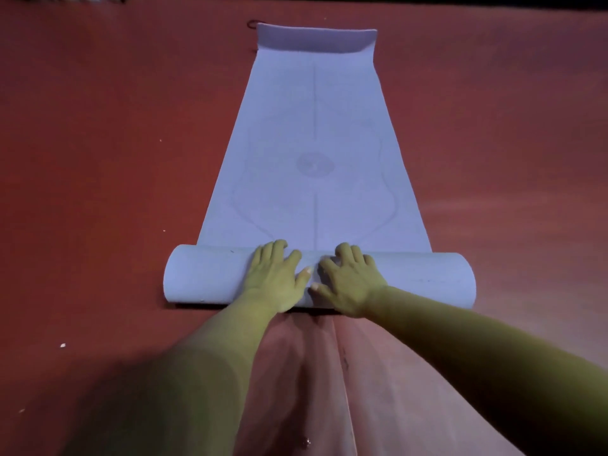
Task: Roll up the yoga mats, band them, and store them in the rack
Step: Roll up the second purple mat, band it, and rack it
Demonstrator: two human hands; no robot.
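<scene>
The main risk, as I judge it, is a crooked roll: both hands sit close together at the middle of the roll (427, 278), so its outer ends get no direct pressure and could loosen or creep ahead of one another, leaving a cone that will not band neatly. Uneven push from one hand would steer the roll off the mat's centre line. The far end (316, 39) of the mat (316, 143) curls upward, so it may flip or fold under when the roll reaches it. A small dark loop (252, 24), perhaps a band, lies by the far left corner and could get rolled in. The mat lies lengthwise on the red floor (98, 159), running away from the person, with the rolled part at the near end just beyond the knees (296, 373); most of its length is flat and unrolled. No rack is in view. The left hand (274, 278) lies palm down on top of the roll, fingers (273, 250) slightly spread and draped over its crest, thumb pointing inward. The right hand (350, 284) mirrors it, palm down, fingers bent a little over the crest, thumb nearly meeting the other thumb. Neither hand pinches anything; both press flat. The forearms reach forward, the right coming in at an angle from the side.
</scene>
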